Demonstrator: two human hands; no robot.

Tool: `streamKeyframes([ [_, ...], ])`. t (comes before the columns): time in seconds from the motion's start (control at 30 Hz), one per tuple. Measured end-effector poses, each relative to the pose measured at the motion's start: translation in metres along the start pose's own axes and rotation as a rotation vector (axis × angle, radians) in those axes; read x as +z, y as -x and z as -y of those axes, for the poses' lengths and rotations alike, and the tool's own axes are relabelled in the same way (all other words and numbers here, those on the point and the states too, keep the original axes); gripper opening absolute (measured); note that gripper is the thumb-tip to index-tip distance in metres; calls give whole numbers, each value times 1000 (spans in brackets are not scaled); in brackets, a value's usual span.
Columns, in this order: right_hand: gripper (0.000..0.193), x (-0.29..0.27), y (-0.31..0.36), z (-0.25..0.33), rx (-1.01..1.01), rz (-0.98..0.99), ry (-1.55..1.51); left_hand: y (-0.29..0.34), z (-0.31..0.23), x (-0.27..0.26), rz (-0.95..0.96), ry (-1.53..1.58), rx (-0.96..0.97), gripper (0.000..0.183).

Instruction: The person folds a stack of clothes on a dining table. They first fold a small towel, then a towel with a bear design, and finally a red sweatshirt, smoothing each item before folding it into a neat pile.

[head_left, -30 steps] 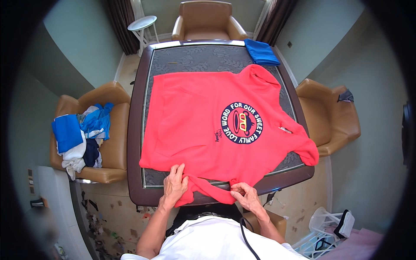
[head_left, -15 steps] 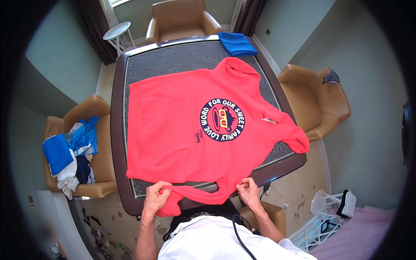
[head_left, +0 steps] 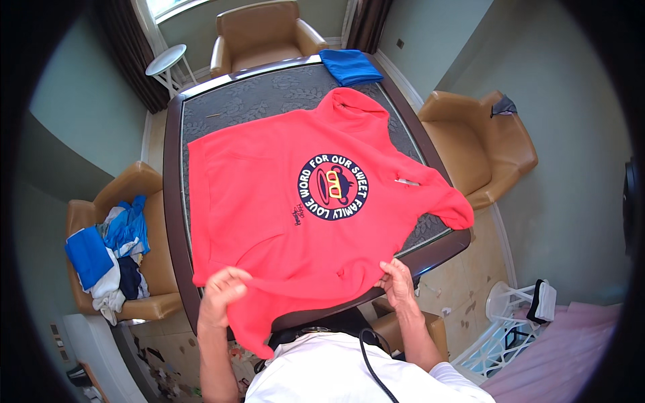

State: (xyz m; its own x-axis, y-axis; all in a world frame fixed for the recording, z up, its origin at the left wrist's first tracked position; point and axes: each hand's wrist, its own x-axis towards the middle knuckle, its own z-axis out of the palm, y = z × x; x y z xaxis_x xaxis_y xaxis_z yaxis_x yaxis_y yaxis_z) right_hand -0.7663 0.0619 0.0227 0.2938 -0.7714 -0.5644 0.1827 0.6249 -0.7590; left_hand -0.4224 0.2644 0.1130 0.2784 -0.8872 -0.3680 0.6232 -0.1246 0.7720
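Hands, a pair, both yours. Left hand (head_left: pixel 223 290): fingers curled, thumb over cloth, pinching the near side of the red sweatshirt (head_left: pixel 252 191). Right hand (head_left: pixel 396 281): thumb and fingertips drawn together, pinching the same garment farther along its near side. Between your hands the cloth is lifted and slack; beside your left hand a sleeve hangs past the table's near edge.

Remaining items, from your left to your right:

Tan armchair, bearing a folded blue cloth (head_left: pixel 89 256), a crumpled bright-blue garment (head_left: pixel 127 228), a white garment (head_left: pixel 106 282) and a navy one (head_left: pixel 129 277).

Round white stand (head_left: pixel 165 60), beyond the table's far left corner, near a dark curtain (head_left: pixel 127 47).

Table (head_left: pixel 173 168), dark-framed, its grey top leaf-patterned. Upon it, the sweatshirt, laid out broadly, hem to your left, neck label to your right, a round dark emblem (head_left: pixel 333 187) uppermost.

Second tan armchair (head_left: pixel 259 33), past the table's far edge.

Folded blue fabric (head_left: pixel 351 66), at the table's far right corner.

Third tan armchair (head_left: pixel 463 148), grey cloth (head_left: pixel 504 106) over its back.

White openwork stool (head_left: pixel 500 302), carrying black and white cloths (head_left: pixel 543 301).

Pink fabric (head_left: pixel 557 356), lower right.
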Motion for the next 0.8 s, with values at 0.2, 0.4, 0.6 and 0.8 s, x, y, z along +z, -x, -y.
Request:
streamKeyframes([
  [0.2,10,12,-17,10,-60,33,62,-51,23,-74,-668,-1125,347,34],
  [0.4,16,-7,-15,-22,71,-51,151,-37,61,-16,-347,-1313,518,45],
  [0.6,31,22,-17,-15,158,96,83,-25,118,13,-62,-1601,459,61],
  [0.8,28,40,-30,-10,62,59,245,-38,120,-5,-68,-1586,637,40],
])
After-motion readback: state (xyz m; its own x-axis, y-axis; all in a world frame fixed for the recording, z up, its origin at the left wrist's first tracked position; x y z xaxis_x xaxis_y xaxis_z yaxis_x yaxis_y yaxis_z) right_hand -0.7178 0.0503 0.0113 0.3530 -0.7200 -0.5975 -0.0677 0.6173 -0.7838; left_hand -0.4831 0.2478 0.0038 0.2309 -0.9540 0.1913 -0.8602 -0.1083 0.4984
